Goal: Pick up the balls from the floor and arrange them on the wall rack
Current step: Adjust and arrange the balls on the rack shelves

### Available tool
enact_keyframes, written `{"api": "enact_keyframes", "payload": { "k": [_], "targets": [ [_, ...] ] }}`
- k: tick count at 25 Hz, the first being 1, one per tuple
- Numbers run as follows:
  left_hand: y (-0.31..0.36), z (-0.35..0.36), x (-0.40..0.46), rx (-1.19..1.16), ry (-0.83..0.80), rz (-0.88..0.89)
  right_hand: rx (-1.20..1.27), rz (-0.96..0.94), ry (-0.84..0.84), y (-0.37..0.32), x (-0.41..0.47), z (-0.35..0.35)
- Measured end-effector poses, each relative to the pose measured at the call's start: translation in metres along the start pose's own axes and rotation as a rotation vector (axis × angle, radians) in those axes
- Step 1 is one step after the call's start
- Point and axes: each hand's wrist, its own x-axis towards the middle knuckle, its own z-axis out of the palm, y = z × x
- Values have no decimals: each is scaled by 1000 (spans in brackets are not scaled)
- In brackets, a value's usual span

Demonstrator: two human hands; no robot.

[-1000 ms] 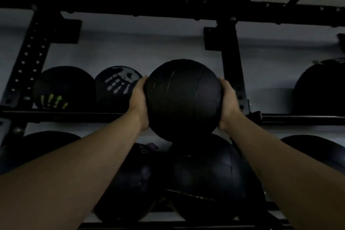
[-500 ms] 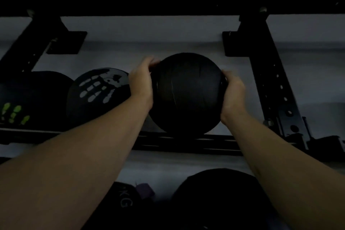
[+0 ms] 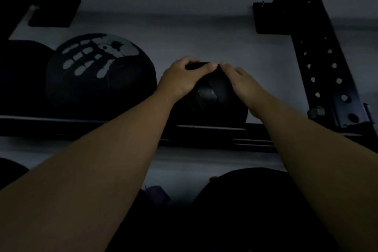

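Note:
A plain black ball [image 3: 210,100] rests on the upper rail of the black wall rack [image 3: 204,129]. My left hand [image 3: 182,80] lies over its top left and my right hand [image 3: 243,84] over its top right, fingertips nearly meeting at the crown. Both hands press on the ball. To its left on the same rail sits a black ball with a white handprint [image 3: 98,73], almost touching my left wrist. The lower half of the held ball is partly hidden by my forearms.
Another dark ball [image 3: 18,80] sits at the far left of the rail. A perforated black upright [image 3: 325,71] stands to the right, with free rail between it and the ball. A large black ball [image 3: 245,200] fills the shelf below.
The ball has gone from held in the air in front of the rack down onto the upper rail. My hands slid from its sides to its top. The view moved closer.

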Motion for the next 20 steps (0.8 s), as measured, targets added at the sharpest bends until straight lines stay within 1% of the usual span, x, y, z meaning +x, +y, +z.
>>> {"api": "enact_keyframes", "payload": {
  "k": [3,5,6,8,10,12,14,16,20],
  "targets": [
    [1,0,-2,31,-42,2,-68,3,-28,-5,-3,-2],
    [5,-1,-2,96,-92,-10,-131,-25,-23,-10,-8,-1],
    [10,-3,-3,147,-123,-30,-168,-39,-20,-13,-11,-1],
    [22,-6,-11,278,-173,-105,-260,-65,-68,-20,-20,-5],
    [33,-10,-22,372,-238,-164,-361,-51,-80,-28,-29,-11],
    [38,-14,-36,466,-300,-155,-420,-19,-106,-36,-40,-18],
    [38,-25,-53,540,-352,-122,-422,17,-125,-40,-60,-26],
    [36,-36,-73,559,-378,-132,-414,38,-130,-44,-84,-30],
    [36,-33,-134,520,-396,-130,-401,-25,-74,-50,-134,-45]
  ]
}}
